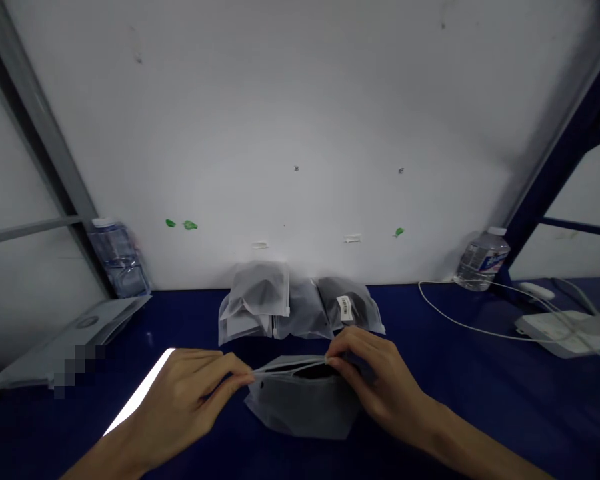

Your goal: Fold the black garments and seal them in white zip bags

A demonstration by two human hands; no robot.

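A frosted grey zip bag with something dark inside stands on the blue table in front of me. My left hand pinches the left end of its top edge, fingers closed. At the right end of the same edge my right hand pinches it too. Between the two hands the bag's mouth is slightly parted. Behind it, against the white wall, lies a pile of similar filled grey bags, one with a white label.
A water bottle stands at the back right, another bottle at the back left. White cables and a white power strip lie at the right. Flat grey packets rest at the left. Metal frame posts flank the table.
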